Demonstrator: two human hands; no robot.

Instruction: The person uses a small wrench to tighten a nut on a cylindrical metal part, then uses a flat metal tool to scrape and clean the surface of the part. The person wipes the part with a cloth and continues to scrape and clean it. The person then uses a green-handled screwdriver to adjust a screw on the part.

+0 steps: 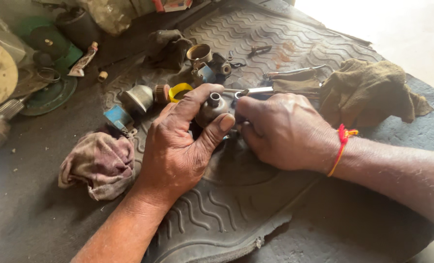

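My left hand (178, 146) grips a small grey metal part (211, 108) with a round neck on top, thumb and fingers wrapped around it. My right hand (282, 131), with a red and orange thread at the wrist, is closed right beside the part and holds a slim metal tool (253, 91) whose shaft points away toward the far side. Both hands rest over a black ribbed rubber mat (236, 204). What lies under the hands is hidden.
A dirty pinkish rag (100, 163) lies left of my left hand, a brown cloth (368, 90) at the right. Behind the hands sit a yellow ring (178, 90), a metal cone piece (139, 97), a brass-coloured cup (199, 52), a blue piece (117, 117) and green discs (51, 92).
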